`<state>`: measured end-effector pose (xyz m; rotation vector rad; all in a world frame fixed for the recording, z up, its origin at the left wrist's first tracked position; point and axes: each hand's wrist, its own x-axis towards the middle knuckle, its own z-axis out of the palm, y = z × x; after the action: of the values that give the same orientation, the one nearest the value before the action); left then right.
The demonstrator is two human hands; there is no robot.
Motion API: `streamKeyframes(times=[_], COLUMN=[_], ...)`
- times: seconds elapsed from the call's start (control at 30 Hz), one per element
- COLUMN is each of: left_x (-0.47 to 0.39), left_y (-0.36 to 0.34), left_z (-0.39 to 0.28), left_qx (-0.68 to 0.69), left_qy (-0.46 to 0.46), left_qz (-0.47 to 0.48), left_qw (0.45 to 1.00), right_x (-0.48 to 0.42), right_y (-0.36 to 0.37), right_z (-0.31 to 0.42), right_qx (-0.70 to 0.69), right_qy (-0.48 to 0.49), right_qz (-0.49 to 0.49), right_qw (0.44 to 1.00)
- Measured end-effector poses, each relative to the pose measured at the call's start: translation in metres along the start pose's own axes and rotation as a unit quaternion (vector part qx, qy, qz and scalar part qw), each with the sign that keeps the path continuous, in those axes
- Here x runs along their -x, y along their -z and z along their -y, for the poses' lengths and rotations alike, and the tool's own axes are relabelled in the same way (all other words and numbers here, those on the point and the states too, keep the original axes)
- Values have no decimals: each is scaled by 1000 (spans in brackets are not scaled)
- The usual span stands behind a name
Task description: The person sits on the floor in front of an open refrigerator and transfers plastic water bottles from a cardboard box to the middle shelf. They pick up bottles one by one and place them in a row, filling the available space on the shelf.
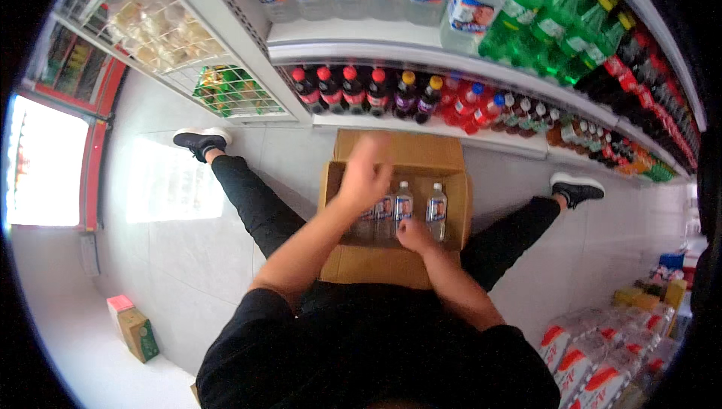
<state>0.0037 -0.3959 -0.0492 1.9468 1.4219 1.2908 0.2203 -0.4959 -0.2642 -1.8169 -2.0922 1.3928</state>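
An opened cardboard box (pixel 395 147) stands on the floor between my legs, its flaps folded outward. Several clear plastic bottles with white caps and blue-and-white labels are in it, among them a bottle (pixel 437 209) on the right side. Above the box's left part is my left hand (pixel 366 175), blurred, fingers raised towards the shelves; nothing shows in it. My right hand (pixel 416 235) is curled at the box's near side, close to the lower part of another bottle (pixel 403 204). Whether it grips anything is hidden.
Ahead, a white shelf (pixel 355 31) bears large clear and green bottles; a lower shelf (pixel 366 121) holds small drink bottles. A wire rack (pixel 237 90) of bagged goods stands left. Shrink-wrapped packs (pixel 592 352) lie at lower right, a small carton (pixel 135 333) at lower left.
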Motion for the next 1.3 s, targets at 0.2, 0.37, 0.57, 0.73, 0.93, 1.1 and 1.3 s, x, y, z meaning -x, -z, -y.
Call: streamKeyframes(times=[0.2,0.37,0.57,0.73,0.93,1.1,1.3], left_x=[158,175,172,177,174,170,178], left_y=[-72,-70,-72,-79,-80,-82,-108], left_z=[32,21,33,36,33,35,63], left_qx=[26,-39,-62,-91,-98,-102,-58], left_qy=[177,251,275,276,268,273,278], left_qz=[284,423,462,482,469,478,457], left_qw=[942,870,841,826,836,828,843], right_x=[-29,-41,-48,-65,-65,-48,-26], right_y=[22,35,25,5,1,20,34], right_z=[-22,-25,-45,-80,-71,-52,-17], right_qx=[148,172,183,171,156,134,4], right_qy=[-152,-202,-176,-152,-164,-83,-5], right_qz=[-98,-51,-2,-41,-95,-90,-151], right_qw=[972,963,967,973,969,983,989])
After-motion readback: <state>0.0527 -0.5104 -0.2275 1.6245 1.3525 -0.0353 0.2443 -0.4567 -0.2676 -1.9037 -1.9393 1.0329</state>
